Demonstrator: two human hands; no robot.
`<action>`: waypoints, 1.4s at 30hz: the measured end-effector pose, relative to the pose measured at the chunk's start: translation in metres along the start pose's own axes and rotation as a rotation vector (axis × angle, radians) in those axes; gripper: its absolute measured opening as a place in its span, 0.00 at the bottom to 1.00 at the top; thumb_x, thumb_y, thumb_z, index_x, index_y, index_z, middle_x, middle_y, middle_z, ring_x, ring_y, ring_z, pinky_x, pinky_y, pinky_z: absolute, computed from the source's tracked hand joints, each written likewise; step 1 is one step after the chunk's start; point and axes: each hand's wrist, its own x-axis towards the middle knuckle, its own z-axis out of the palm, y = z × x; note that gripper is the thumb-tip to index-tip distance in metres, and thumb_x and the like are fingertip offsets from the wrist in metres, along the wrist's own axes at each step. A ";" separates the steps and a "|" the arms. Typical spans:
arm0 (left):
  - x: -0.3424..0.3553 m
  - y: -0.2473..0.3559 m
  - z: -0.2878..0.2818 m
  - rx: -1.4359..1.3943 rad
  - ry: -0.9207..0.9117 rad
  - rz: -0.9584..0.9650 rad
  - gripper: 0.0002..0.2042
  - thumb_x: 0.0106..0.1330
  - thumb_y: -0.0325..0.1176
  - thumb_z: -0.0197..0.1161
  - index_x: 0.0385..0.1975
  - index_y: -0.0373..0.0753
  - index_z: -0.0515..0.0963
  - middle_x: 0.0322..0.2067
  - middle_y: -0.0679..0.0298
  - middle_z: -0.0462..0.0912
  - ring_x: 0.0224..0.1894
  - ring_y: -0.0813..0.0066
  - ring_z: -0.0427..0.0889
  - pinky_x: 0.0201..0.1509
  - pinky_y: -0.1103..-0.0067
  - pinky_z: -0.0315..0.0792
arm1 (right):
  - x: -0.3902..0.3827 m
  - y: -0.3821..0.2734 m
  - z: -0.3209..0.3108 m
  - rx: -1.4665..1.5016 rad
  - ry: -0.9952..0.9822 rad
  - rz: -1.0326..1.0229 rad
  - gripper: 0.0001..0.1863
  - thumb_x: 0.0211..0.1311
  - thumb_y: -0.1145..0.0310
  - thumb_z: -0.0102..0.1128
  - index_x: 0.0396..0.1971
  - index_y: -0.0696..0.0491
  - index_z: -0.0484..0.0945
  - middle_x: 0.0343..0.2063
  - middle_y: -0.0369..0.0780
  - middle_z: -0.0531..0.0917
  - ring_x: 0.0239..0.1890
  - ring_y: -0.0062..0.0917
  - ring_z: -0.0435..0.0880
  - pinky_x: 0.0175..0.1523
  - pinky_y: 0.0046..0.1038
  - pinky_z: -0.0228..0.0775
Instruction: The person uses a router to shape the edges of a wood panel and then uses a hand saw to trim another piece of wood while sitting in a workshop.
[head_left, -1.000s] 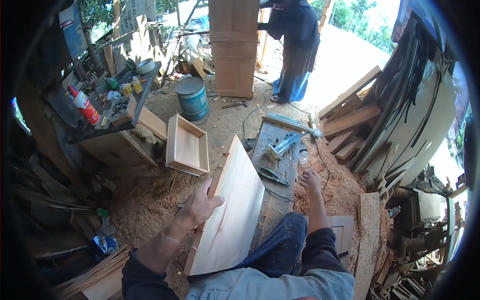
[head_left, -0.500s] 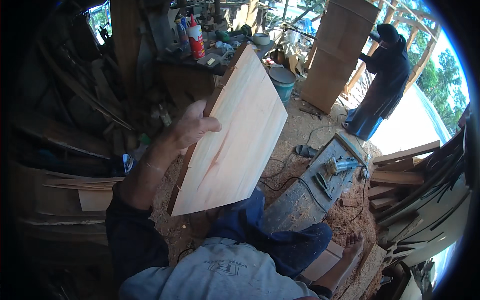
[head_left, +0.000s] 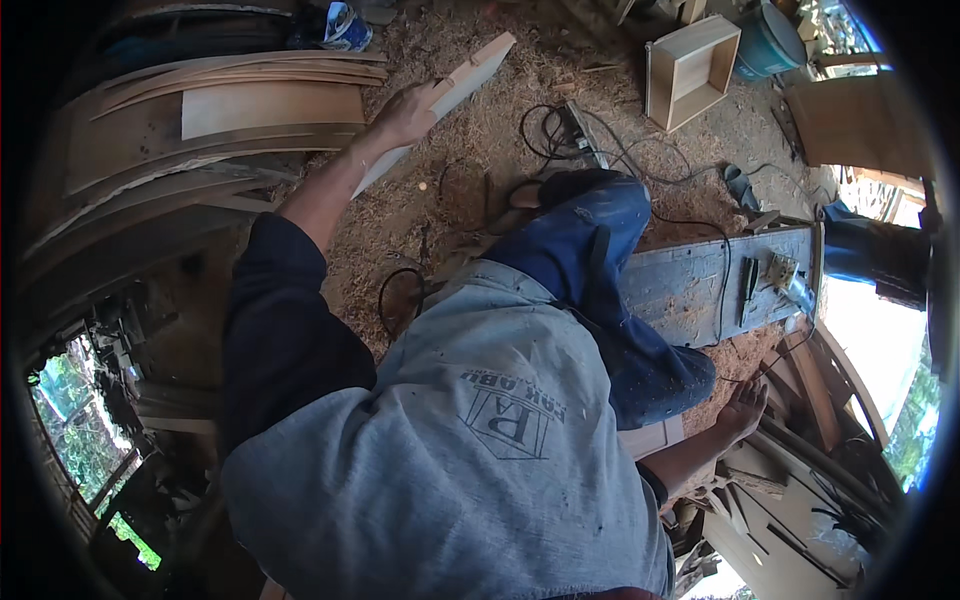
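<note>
1. Far left over the sawdust floor (head_left: 480,130), the left hand (head_left: 408,112) is wrapped around a pale wooden board (head_left: 455,95) — its long axis runs from the hand toward the far right.
2. Just left of it lies a stack of thin curved boards (head_left: 230,110).
3. Near right, the right hand (head_left: 742,410) rests spread flat, holding nothing — well apart from the board.

Single head cam, fisheye, looking almost straight down over my own torso and knee (rim bends hard, corners black). Close on my shirt; sawdust floor (head_left: 470,150) sits farther off. Horizon is rolled, daylight shows at right edge. No second view to overlap.
</note>
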 end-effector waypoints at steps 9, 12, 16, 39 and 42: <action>-0.129 -0.028 0.066 0.162 -0.276 -0.184 0.25 0.63 0.24 0.57 0.62 0.29 0.67 0.53 0.45 0.74 0.56 0.52 0.76 0.59 0.65 0.73 | -0.002 -0.004 0.052 -0.121 0.089 0.081 0.22 0.73 0.62 0.52 0.62 0.55 0.72 0.59 0.51 0.69 0.61 0.41 0.72 0.65 0.40 0.73; -0.162 -0.045 0.100 0.572 -0.417 0.103 0.25 0.61 0.20 0.55 0.62 0.31 0.68 0.55 0.50 0.73 0.58 0.58 0.74 0.59 0.66 0.73 | -0.001 0.004 0.081 -0.167 0.032 0.059 0.27 0.72 0.62 0.54 0.66 0.57 0.67 0.59 0.52 0.71 0.61 0.43 0.72 0.68 0.43 0.67; -0.191 -0.016 0.138 0.069 -0.336 -0.252 0.30 0.59 0.21 0.58 0.65 0.43 0.66 0.51 0.49 0.74 0.55 0.51 0.75 0.57 0.60 0.72 | -0.016 0.008 0.109 -0.232 -0.069 0.021 0.25 0.73 0.63 0.50 0.66 0.57 0.67 0.57 0.52 0.73 0.59 0.43 0.74 0.65 0.42 0.70; -0.143 0.013 0.201 0.088 -0.733 0.112 0.20 0.68 0.36 0.56 0.58 0.35 0.72 0.37 0.48 0.81 0.39 0.49 0.79 0.47 0.58 0.73 | -0.194 0.068 -0.208 -0.149 0.796 0.034 0.16 0.66 0.68 0.61 0.51 0.58 0.76 0.31 0.37 0.81 0.28 0.21 0.82 0.33 0.26 0.82; -0.127 0.018 0.190 0.125 -0.758 0.110 0.20 0.68 0.35 0.56 0.57 0.35 0.72 0.37 0.48 0.81 0.39 0.49 0.80 0.47 0.58 0.73 | -0.239 0.129 -0.248 -0.137 0.936 0.177 0.15 0.65 0.67 0.60 0.49 0.57 0.78 0.27 0.36 0.80 0.26 0.21 0.81 0.31 0.25 0.80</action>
